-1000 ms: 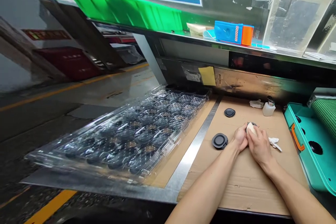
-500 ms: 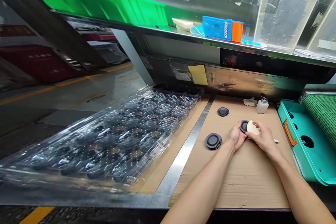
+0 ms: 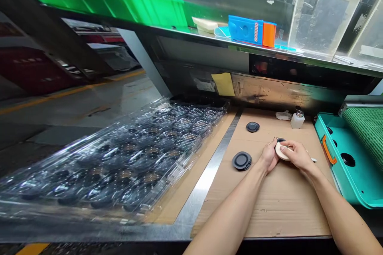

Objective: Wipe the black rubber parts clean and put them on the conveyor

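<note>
My left hand is closed round a black round disc, only its far edge showing. A cream-coloured round sponge pad is pinched in my right hand and lies over the disc's face, hiding most of it. Left of my hands, a black round lid-like part rests on the cardboard, seemingly stacked on another. Farther back lies a smaller-looking black disc.
At left stands a clear plastic blister tray with black parts in its pockets. A pump bottle sits at the back near a crumpled clear piece. To the right are a teal bin holding black parts and a green conveyor belt.
My right hand has moved the sponge pad left and slightly down across the disc, covering more of it. The disc in my left hand has shifted little. The view has moved slightly.
</note>
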`<state>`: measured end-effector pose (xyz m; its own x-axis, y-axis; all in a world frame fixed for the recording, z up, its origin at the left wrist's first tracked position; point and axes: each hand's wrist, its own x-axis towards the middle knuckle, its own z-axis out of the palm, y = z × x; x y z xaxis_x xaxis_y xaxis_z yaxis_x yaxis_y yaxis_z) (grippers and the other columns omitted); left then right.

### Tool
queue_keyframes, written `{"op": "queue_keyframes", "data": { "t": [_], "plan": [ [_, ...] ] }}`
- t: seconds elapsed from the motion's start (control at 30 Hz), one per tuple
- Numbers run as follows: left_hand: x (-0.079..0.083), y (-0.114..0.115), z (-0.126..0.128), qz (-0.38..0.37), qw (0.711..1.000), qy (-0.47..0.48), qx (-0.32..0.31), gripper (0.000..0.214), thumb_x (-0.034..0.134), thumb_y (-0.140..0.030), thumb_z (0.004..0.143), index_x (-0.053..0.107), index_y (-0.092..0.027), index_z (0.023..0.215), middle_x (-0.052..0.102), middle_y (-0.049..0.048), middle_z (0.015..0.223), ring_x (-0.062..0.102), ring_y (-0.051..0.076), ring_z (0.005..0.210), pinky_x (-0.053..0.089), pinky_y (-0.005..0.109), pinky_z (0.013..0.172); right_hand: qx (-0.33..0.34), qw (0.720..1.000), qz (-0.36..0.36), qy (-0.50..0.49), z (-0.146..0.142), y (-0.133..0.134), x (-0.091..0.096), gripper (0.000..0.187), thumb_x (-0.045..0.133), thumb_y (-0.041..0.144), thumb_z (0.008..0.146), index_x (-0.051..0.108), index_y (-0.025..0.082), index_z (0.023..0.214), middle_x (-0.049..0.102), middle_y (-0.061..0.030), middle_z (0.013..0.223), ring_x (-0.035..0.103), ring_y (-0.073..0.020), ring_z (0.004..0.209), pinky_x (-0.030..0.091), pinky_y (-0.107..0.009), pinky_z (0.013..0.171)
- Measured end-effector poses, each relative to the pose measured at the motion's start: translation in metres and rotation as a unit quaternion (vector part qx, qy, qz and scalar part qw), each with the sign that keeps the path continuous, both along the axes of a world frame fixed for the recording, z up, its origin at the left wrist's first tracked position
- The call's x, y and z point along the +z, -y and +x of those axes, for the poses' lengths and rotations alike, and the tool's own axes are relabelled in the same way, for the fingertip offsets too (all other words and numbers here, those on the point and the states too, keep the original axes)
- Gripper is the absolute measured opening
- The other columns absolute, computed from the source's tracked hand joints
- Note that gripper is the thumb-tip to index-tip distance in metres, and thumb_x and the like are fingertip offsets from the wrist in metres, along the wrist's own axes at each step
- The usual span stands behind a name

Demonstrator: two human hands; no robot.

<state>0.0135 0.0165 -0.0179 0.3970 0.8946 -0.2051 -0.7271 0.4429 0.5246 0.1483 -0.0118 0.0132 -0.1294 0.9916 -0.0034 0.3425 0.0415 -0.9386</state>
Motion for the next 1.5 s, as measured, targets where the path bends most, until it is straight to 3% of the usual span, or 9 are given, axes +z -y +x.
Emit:
{"op": "queue_keyframes", "data": {
  "t": [0.17, 0.3, 0.43, 0.6, 0.87, 1.0, 1.13, 1.3, 1.5],
  "plan": [
    [0.002, 0.002, -0.001, -0.005, 1.0, -0.009, -0.01, 0.035, 0.043, -0.032, 0.105, 0.068, -0.011, 0.094, 0.075, 0.0147, 0.098, 0.072, 0.023, 0.093, 0.057, 0.039, 0.092, 0.04, 0.996, -0.055, 0.053, 0.021, 0.003, 0.013, 0.04, 0.069, 0.043, 0.082, 0.075, 0.011, 0.107, 0.072, -0.005, 0.082, 0.061, -0.0138, 0.064, 0.046, -0.023, 0.056],
    [0.006, 0.003, 0.0, -0.011, 0.999, -0.017, -0.025, 0.036, 0.04, -0.032, 0.106, 0.068, -0.01, 0.1, 0.075, 0.0157, 0.1, 0.072, 0.023, 0.09, 0.059, 0.043, 0.09, -0.068, 0.99, 0.048, 0.112, 0.016, 0.004, 0.013, 0.043, 0.061, 0.044, 0.089, 0.07, 0.018, 0.122, 0.075, -0.007, 0.096, 0.068, -0.018, 0.069, 0.054, -0.028, 0.059],
    [0.007, 0.003, -0.001, -0.035, 0.999, 0.007, 0.015, 0.035, 0.04, -0.027, 0.106, 0.068, -0.01, 0.094, 0.074, 0.0133, 0.094, 0.072, 0.02, 0.087, 0.058, 0.036, 0.091, -0.027, 0.952, 0.157, 0.263, -0.005, 0.006, 0.01, 0.032, 0.056, 0.039, 0.095, 0.07, 0.026, 0.121, 0.077, -0.0057, 0.109, 0.071, -0.0231, 0.099, 0.053, -0.033, 0.088],
    [0.008, 0.002, 0.0, -0.045, 0.999, 0.008, 0.024, 0.036, 0.039, -0.028, 0.107, 0.068, -0.01, 0.098, 0.075, 0.0146, 0.096, 0.072, 0.021, 0.092, 0.058, 0.039, 0.092, -0.136, 0.883, 0.111, 0.436, -0.018, 0.007, 0.013, 0.038, 0.044, 0.039, 0.103, 0.058, 0.023, 0.135, 0.076, -0.0104, 0.112, 0.072, -0.0267, 0.094, 0.048, -0.033, 0.078],
    [0.005, 0.002, 0.002, -0.043, 0.998, 0.004, 0.044, 0.034, 0.04, -0.027, 0.106, 0.069, -0.01, 0.1, 0.076, 0.014, 0.097, 0.073, 0.02, 0.088, 0.06, 0.037, 0.089, -0.141, 0.858, 0.092, 0.485, -0.029, 0.006, 0.013, 0.036, 0.037, 0.041, 0.106, 0.054, 0.021, 0.132, 0.074, -0.0112, 0.112, 0.072, -0.0257, 0.093, 0.043, -0.031, 0.075],
    [0.006, 0.003, 0.001, -0.048, 0.997, 0.01, 0.059, 0.031, 0.042, -0.025, 0.106, 0.069, -0.012, 0.095, 0.076, 0.0128, 0.095, 0.073, 0.018, 0.09, 0.058, 0.032, 0.092, -0.084, 0.864, 0.111, 0.484, -0.028, 0.009, 0.016, 0.034, 0.04, 0.041, 0.106, 0.053, 0.024, 0.131, 0.074, -0.0091, 0.114, 0.071, -0.0251, 0.097, 0.043, -0.03, 0.076],
    [0.007, 0.004, 0.0, -0.04, 0.999, 0.003, 0.035, 0.035, 0.039, -0.029, 0.107, 0.068, -0.01, 0.099, 0.075, 0.0157, 0.1, 0.073, 0.022, 0.096, 0.059, 0.04, 0.094, -0.142, 0.844, 0.078, 0.511, -0.024, 0.009, 0.018, 0.035, 0.036, 0.042, 0.107, 0.054, 0.022, 0.128, 0.074, -0.0106, 0.11, 0.072, -0.0267, 0.093, 0.042, -0.031, 0.073],
    [0.008, 0.001, -0.003, -0.06, 0.997, 0.016, 0.041, 0.03, 0.04, -0.025, 0.105, 0.066, -0.013, 0.098, 0.075, 0.0125, 0.098, 0.072, 0.02, 0.094, 0.058, 0.035, 0.093, -0.081, 0.859, 0.097, 0.497, -0.023, 0.013, 0.015, 0.036, 0.04, 0.045, 0.105, 0.053, 0.023, 0.13, 0.075, -0.0096, 0.108, 0.072, -0.026, 0.09, 0.041, -0.031, 0.073],
    [0.01, -0.004, -0.011, -0.053, 0.998, 0.018, 0.003, 0.037, 0.038, -0.038, 0.106, 0.062, -0.01, 0.108, 0.072, 0.0195, 0.106, 0.072, 0.024, 0.09, 0.057, 0.032, 0.07, -0.24, 0.849, 0.087, 0.462, 0.024, 0.002, 0.017, 0.042, 0.035, 0.046, 0.105, 0.054, 0.023, 0.135, 0.074, -0.0118, 0.102, 0.069, -0.0266, 0.087, 0.04, -0.031, 0.071]
  ]
}}
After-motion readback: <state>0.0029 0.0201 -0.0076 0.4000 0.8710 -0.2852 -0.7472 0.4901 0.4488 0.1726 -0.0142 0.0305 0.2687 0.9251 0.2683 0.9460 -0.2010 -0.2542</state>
